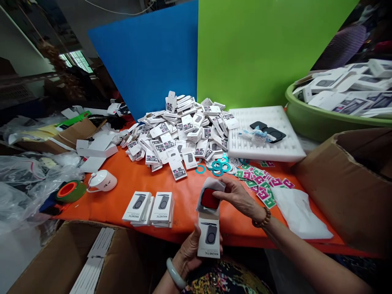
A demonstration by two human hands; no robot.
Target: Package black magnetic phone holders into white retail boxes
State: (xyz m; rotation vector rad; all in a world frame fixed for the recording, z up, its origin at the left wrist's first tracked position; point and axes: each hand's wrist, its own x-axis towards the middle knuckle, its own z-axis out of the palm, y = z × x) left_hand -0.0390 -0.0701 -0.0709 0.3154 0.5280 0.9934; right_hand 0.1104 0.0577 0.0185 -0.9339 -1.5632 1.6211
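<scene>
A small white box (pixel 208 239) with a dark device printed on it is held upright by my left hand (pixel 192 248), whose fingers wrap round its lower part. At its open top, my right hand (pixel 237 196) grips a dark red square item (pixel 210 199) in a white wrapper (pixel 202 192). The item's lower edge meets the box opening; whether any of it is inside is hidden. Two stacks of similar boxes, the left one (pixel 138 207) and the right one (pixel 162 207), lie on the orange table (pixel 122 173) to the left of my hands.
Behind is a heap of white boxes (pixel 183 122). A foam tray (pixel 266 151) holds black devices. Teal rings (pixel 217 165), coloured cards (pixel 260 183) and a white pouch (pixel 301 212) lie right. A mug (pixel 102 180) stands left; cartons (pixel 346 192) and a green tub (pixel 330 122) flank the table.
</scene>
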